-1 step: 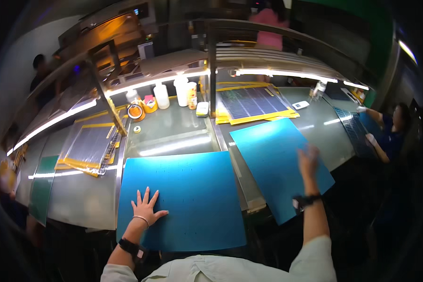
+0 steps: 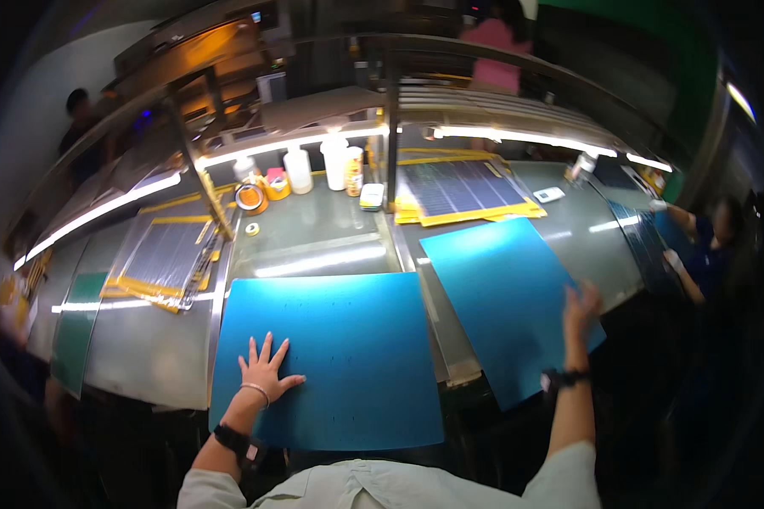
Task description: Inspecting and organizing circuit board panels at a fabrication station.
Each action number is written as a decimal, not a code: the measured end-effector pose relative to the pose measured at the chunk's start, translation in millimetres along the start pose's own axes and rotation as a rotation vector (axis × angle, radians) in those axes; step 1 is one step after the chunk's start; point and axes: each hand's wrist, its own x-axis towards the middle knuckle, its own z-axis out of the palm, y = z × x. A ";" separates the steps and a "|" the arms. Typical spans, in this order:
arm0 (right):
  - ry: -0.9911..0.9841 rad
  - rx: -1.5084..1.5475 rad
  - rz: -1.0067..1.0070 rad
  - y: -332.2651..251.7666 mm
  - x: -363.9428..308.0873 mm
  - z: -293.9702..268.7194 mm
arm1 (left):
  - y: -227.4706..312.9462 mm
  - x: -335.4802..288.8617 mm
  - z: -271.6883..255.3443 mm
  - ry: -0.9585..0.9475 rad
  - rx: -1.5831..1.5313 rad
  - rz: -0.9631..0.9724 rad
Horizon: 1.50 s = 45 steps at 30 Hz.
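Note:
My left hand (image 2: 265, 373) lies flat with fingers spread on the left part of a large blue panel (image 2: 356, 360) in front of me. That panel bears faint rows of small dark marks. My right hand (image 2: 582, 312) is at the right edge of a second blue panel (image 2: 492, 297), which lies turned at an angle. Its fingers are slightly blurred, partly bent and apart, and nothing shows in them. Whether this hand touches the panel I cannot tell.
Yellow-edged, film-covered sheets (image 2: 458, 188) lie at the back right; a similar stack (image 2: 163, 259) lies left. White bottles (image 2: 298, 171), an orange tape roll (image 2: 249, 198) and a metal post (image 2: 391, 127) stand behind. A green panel (image 2: 81, 331) is far left. A co-worker (image 2: 711, 246) handles a dark panel at right.
My right hand has moved right and slightly down, from over the angled panel to its right edge. My left hand stays flat on the panel in front of me.

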 end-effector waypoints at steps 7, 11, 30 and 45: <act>-0.289 1.350 1.452 100.6 -141.8 -63.1 | 23.2 37.5 -4.7 0.019 -0.001 -0.018; -0.358 1.160 1.300 32.4 -116.4 -73.0 | 31.4 42.5 -22.6 -0.072 0.022 -0.016; -0.606 0.315 -0.407 -2.5 -88.9 -160.1 | 323.8 20.6 -10.7 -1.342 -2.436 0.169; -0.662 0.492 -0.608 -113.5 -146.0 -137.1 | 329.3 29.2 53.3 -1.205 -2.502 0.239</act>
